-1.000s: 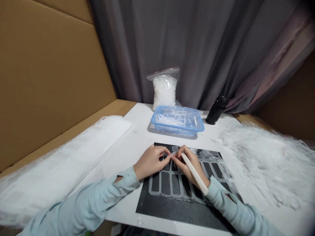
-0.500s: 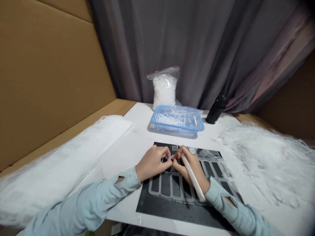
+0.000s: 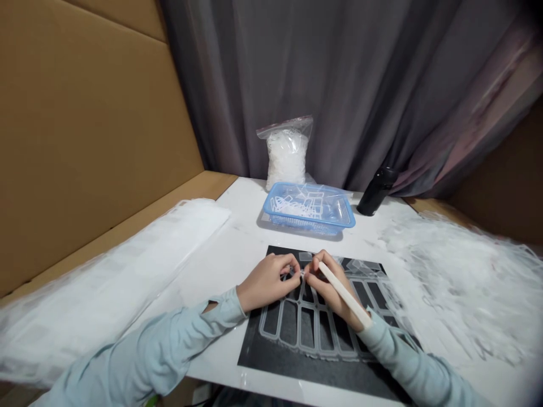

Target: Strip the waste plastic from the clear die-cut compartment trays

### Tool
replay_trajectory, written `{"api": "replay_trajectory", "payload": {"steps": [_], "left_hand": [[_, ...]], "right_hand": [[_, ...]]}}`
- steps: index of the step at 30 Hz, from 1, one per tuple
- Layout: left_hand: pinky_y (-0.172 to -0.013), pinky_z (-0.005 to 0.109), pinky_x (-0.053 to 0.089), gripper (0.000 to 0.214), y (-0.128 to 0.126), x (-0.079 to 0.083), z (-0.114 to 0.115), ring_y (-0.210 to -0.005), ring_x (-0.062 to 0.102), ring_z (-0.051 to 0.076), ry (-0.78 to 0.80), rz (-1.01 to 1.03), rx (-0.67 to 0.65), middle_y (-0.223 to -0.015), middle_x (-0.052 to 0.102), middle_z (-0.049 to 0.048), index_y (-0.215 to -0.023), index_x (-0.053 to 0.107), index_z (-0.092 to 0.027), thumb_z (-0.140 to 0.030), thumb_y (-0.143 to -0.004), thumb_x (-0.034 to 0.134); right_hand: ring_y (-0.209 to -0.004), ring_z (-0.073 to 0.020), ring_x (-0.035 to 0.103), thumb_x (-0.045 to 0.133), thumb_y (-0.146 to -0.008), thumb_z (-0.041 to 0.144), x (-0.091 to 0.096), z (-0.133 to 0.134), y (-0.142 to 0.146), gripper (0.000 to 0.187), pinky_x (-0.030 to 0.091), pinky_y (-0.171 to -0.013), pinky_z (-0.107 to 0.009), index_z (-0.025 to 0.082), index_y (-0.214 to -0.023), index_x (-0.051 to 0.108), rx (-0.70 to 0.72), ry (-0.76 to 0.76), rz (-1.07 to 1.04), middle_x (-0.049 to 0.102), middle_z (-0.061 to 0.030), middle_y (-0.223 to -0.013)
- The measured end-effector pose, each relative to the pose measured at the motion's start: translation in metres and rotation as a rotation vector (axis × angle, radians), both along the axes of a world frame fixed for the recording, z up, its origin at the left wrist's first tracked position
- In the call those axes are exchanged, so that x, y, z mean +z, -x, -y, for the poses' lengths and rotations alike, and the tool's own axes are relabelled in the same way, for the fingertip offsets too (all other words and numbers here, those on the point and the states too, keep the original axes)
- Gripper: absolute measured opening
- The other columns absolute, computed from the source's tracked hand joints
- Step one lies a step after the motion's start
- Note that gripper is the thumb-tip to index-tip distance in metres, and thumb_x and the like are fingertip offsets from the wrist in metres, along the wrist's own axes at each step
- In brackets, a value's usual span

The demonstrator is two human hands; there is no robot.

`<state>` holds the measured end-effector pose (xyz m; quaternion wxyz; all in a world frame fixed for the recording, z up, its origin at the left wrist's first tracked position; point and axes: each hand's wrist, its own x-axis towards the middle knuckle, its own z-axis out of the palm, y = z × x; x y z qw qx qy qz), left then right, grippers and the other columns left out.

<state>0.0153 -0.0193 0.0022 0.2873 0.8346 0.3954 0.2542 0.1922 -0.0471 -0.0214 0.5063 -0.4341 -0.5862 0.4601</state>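
My left hand (image 3: 267, 281) and my right hand (image 3: 330, 287) meet above a black mat (image 3: 314, 376). Between their fingertips is a small clear plastic piece (image 3: 302, 273), mostly hidden by my fingers. My right hand also grips a white pen-shaped tool (image 3: 344, 295), which lies across its fingers. Clear plastic frames with long rectangular openings (image 3: 306, 333) lie on the mat just below my hands. Several loose clear pieces (image 3: 362, 265) lie on the mat's far edge, near my right hand.
On the white table, a blue mesh basket (image 3: 309, 209) holds clear frames. Behind it stand a zip bag of white plastic (image 3: 287, 158) and a black bottle (image 3: 377, 191). Plastic film (image 3: 458, 282) is heaped right; a white bundle (image 3: 106, 288) lies left.
The white tool has swung, its lower end moving right. My hands have shifted slightly right, and the whole view has moved a little.
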Motion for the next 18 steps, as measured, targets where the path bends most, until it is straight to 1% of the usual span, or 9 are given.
{"api": "replay_trajectory", "payload": {"steps": [2, 5, 7, 12, 18], "left_hand": [[-0.063, 0.025, 0.034, 0.010, 0.0006, -0.0006, -0.0003, -0.058, 0.046, 0.012, -0.003, 0.009, -0.015, -0.061, 0.047, -0.0057, -0.083, 0.059, -0.020, -0.026, -0.087, 0.053], [-0.065, 0.026, 0.033, 0.009, 0.0011, -0.0014, -0.0011, -0.061, 0.045, 0.013, -0.009, 0.010, -0.032, -0.064, 0.048, -0.0050, -0.083, 0.058, -0.020, -0.026, -0.088, 0.052], [-0.067, 0.027, 0.033, 0.007, 0.0013, -0.0013, -0.0016, -0.061, 0.044, 0.012, -0.009, 0.002, -0.042, -0.064, 0.047, -0.0054, -0.081, 0.056, -0.020, -0.024, -0.086, 0.053], [-0.068, 0.027, 0.031, 0.005, 0.0012, 0.0003, -0.0017, -0.062, 0.043, 0.012, 0.009, -0.012, -0.054, -0.065, 0.044, -0.0065, -0.077, 0.052, -0.019, -0.019, -0.082, 0.054], [-0.065, 0.026, 0.030, 0.006, 0.0015, -0.0024, -0.0035, -0.060, 0.042, 0.011, 0.045, -0.010, -0.064, -0.063, 0.042, -0.0073, -0.075, 0.050, -0.019, -0.018, -0.080, 0.053]], "right_hand": [[-0.066, -0.0132, 0.051, 0.064, -0.077, 0.025, -0.0018, -0.0012, -0.0019, 0.023, 0.040, -0.064, -0.026, 0.023, -0.079, 0.041, 0.016, -0.003, -0.025, 0.057, 0.0034, -0.074], [-0.067, -0.0133, 0.051, 0.065, -0.079, 0.027, -0.0025, -0.0025, -0.0046, 0.025, 0.040, -0.063, -0.025, 0.023, -0.080, 0.041, 0.030, 0.003, -0.012, 0.057, 0.0029, -0.075], [-0.066, -0.0130, 0.051, 0.065, -0.077, 0.026, -0.0023, -0.0034, -0.0058, 0.026, 0.039, -0.063, -0.025, 0.023, -0.079, 0.039, 0.041, 0.012, 0.001, 0.057, 0.0031, -0.074], [-0.061, -0.0115, 0.046, 0.062, -0.070, 0.022, -0.0028, -0.0042, -0.0065, 0.025, 0.037, -0.061, -0.025, 0.023, -0.079, 0.038, -0.022, 0.013, 0.045, 0.053, 0.0050, -0.071], [-0.059, -0.0113, 0.043, 0.059, -0.067, 0.020, -0.0036, -0.0022, -0.0077, 0.027, 0.036, -0.059, -0.025, 0.024, -0.081, 0.036, -0.008, 0.037, 0.061, 0.054, 0.0054, -0.070]]}}
